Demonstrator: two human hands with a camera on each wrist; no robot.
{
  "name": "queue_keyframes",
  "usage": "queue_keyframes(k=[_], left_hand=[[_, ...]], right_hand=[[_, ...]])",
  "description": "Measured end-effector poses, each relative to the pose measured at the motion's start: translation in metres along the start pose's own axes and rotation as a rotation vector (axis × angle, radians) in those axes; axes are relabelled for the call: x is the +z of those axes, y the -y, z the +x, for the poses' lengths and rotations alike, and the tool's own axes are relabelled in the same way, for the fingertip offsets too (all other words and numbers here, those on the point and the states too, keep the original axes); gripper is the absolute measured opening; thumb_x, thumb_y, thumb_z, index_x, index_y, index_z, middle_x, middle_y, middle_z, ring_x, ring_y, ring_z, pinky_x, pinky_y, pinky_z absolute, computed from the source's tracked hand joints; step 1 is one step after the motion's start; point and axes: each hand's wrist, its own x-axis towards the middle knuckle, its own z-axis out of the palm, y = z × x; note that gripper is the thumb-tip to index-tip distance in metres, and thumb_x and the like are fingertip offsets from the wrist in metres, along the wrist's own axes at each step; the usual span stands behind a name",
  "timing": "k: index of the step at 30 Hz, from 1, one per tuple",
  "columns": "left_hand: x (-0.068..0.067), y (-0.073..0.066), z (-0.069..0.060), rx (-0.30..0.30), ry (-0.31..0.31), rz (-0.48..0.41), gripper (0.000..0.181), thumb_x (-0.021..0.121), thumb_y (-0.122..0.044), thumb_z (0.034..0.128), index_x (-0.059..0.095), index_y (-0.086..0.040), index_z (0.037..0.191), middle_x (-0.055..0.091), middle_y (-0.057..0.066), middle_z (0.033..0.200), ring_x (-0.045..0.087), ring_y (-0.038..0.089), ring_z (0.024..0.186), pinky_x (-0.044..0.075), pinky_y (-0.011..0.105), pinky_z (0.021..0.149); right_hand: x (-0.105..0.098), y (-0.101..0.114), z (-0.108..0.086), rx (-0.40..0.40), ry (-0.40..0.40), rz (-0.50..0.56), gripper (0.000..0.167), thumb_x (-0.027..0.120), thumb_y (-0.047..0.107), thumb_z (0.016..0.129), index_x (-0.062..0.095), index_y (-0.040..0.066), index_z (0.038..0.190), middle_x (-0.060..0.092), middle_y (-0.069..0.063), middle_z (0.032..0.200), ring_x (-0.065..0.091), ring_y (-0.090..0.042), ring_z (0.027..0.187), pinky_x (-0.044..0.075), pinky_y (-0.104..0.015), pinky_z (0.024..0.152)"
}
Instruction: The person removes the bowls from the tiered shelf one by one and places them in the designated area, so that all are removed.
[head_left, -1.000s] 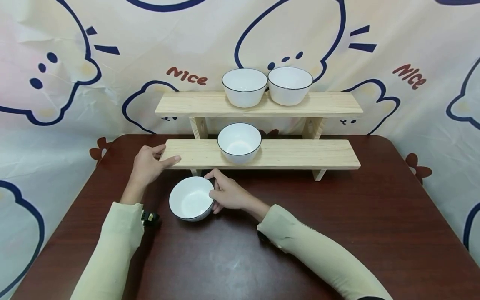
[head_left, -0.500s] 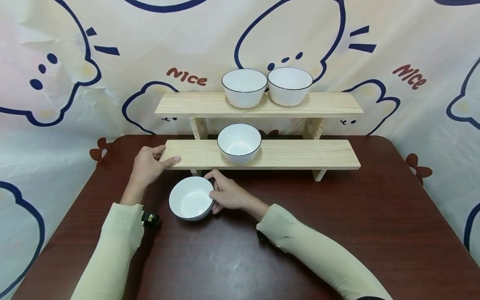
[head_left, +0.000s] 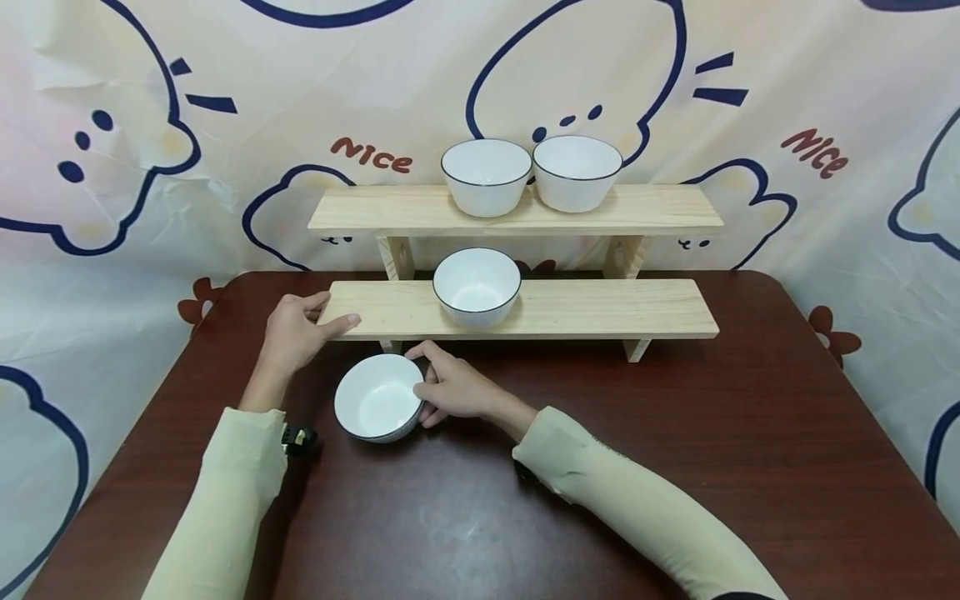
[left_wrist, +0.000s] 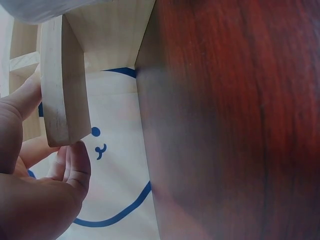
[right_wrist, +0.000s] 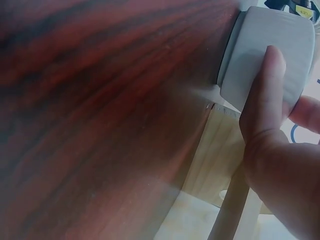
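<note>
My left hand [head_left: 294,333] holds the left end of the lower board of a two-tier wooden shelf [head_left: 622,307], thumb on top. In the left wrist view its fingers [left_wrist: 78,167] curl at the end of the board. My right hand [head_left: 459,386] grips a white dark-rimmed bowl [head_left: 377,400] by its right side, in front of the shelf's left part. From the right wrist, a finger [right_wrist: 271,85] lies along the outer wall of this bowl [right_wrist: 250,60]. A second bowl [head_left: 477,287] stands upright on the lower board.
Two more white bowls, a left one [head_left: 486,179] and a right one [head_left: 577,175], stand side by side on the upper board [head_left: 382,208]. The shelf rests on a dark red-brown table [head_left: 600,442]. Behind hangs a cartoon-printed cloth [head_left: 420,75].
</note>
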Motion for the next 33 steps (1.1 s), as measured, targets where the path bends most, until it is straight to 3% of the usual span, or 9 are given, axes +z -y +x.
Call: queue_keyframes(k=[20, 33], left_hand=[[0.0, 0.0, 0.0, 0.0, -0.004, 0.01, 0.078, 0.079, -0.033, 0.0902, 0.045, 0.01, 0.146, 0.057, 0.032, 0.134, 0.059, 0.039, 0.112, 0.047, 0.044, 0.084], [0.001, 0.001, -0.001, 0.012, -0.007, 0.009, 0.077, 0.079, -0.034, 0.0904, 0.046, 0.009, 0.146, 0.056, 0.031, 0.134, 0.059, 0.038, 0.11, 0.046, 0.043, 0.082]], right_hand=[[-0.019, -0.002, -0.001, 0.005, 0.004, 0.009, 0.04, 0.061, 0.001, 0.098, 0.05, -0.001, 0.137, 0.062, -0.016, 0.085, 0.07, -0.023, 0.065, 0.059, -0.039, 0.06], [-0.042, 0.002, -0.017, -0.042, -0.034, -0.052, 0.036, 0.061, 0.007, 0.099, 0.055, -0.003, 0.133, 0.062, -0.016, 0.085, 0.067, -0.023, 0.067, 0.058, -0.042, 0.059]])
